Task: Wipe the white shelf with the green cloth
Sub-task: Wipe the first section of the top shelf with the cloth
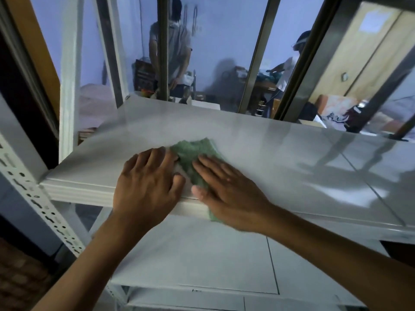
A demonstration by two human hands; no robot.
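Note:
The white shelf spans the middle of the head view, glossy and bare. A green cloth lies flat on it near the front edge, with one corner hanging over that edge. My right hand presses flat on the cloth with its fingers stretched out. My left hand lies flat beside it on the left, fingertips touching the cloth's left border and thumb close to the shelf's front lip. Most of the cloth's near half is hidden under my right hand.
A perforated white upright rises at the left. Lower white shelves sit beneath. Metal posts stand behind the shelf. Beyond them are two people, a table, and a wooden door at the right.

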